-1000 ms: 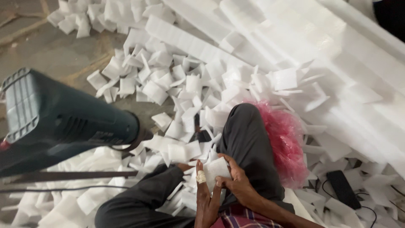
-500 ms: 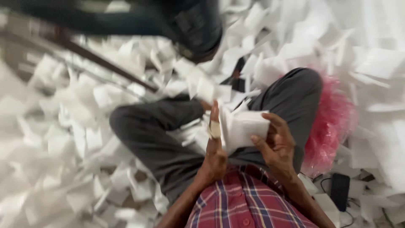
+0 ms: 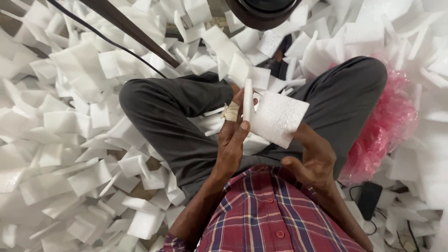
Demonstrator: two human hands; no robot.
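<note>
Head view: I see left hand (image 3: 232, 135) pinching thin foam strip (image 3: 247, 100), right hand (image 3: 311, 156) clamped on foam square (image 3: 279, 117), over lap.

I see my left hand (image 3: 232, 135) upright above my lap, a pale bandage (image 3: 230, 112) wrapped round one finger, its fingers (image 3: 244, 125) pressed to the edge of a white foam square (image 3: 277, 117). My right hand (image 3: 313, 156) supports that foam square from beneath. Loose foam offcuts (image 3: 88, 121) cover the floor all around the foam square, a crumpled pink plastic bag (image 3: 389, 119) lies to its right, and a black cable (image 3: 112, 43) runs above and left of it.
</note>
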